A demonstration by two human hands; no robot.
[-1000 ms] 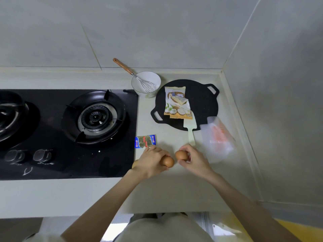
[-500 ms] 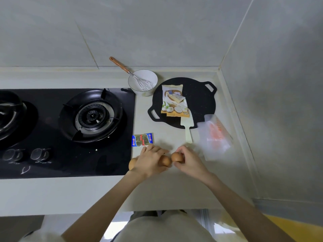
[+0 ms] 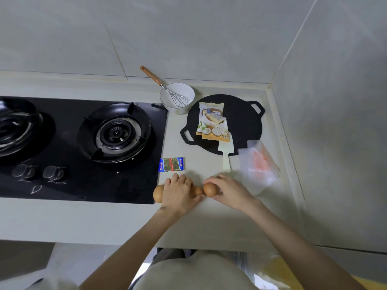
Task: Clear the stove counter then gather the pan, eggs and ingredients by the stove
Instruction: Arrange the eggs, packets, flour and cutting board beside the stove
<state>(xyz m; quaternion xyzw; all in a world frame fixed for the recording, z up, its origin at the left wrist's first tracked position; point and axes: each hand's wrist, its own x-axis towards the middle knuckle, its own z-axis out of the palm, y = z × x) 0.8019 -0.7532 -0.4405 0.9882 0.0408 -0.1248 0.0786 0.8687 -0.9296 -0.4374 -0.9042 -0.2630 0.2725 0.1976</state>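
Note:
Three brown eggs lie in a row near the counter's front edge, right of the stove. My left hand (image 3: pixel 180 192) covers two of them, with one egg (image 3: pixel 158 193) showing at its left and another (image 3: pixel 196 190) peeking out at its right. My right hand (image 3: pixel 229 190) holds the third egg (image 3: pixel 210 189) with its fingertips, touching the middle egg. Behind them a flat black pan (image 3: pixel 247 122) carries a snack packet (image 3: pixel 212 122) and a pale spatula (image 3: pixel 226 158). A small blue packet (image 3: pixel 171 164) lies just beyond my left hand.
A white bowl (image 3: pixel 184 91) with a wooden-handled whisk (image 3: pixel 161 84) stands at the back beside the black gas stove (image 3: pixel 117 132). A clear plastic bag (image 3: pixel 259 162) with orange contents lies right of the eggs. Walls close the back and right sides.
My right hand brought its egg leftward until it touches the egg under my left hand. Both hands sank to the counter. The view shifted slightly.

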